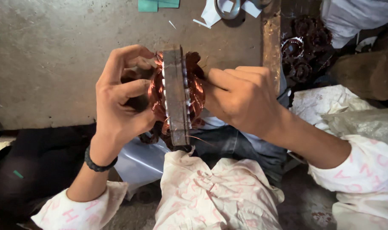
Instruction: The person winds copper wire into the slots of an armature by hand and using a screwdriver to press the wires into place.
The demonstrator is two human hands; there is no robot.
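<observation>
Hands, L [117,98] & R [241,100], both clamped on copper-wound stator [177,96]; more stators [306,47] far right, paper scraps [211,15] beyond.

The stator core [175,96] at centre frame is dull grey laminated metal, its edge rough, wound with glossy copper wire [197,91] that shines reddish. Behind it the floor [49,64] is matt concrete — scuffed, stained. Bottom of frame, the sleeves [215,196] are soft printed cloth; upper left, green paper scraps [158,4] — flat, matt.
</observation>
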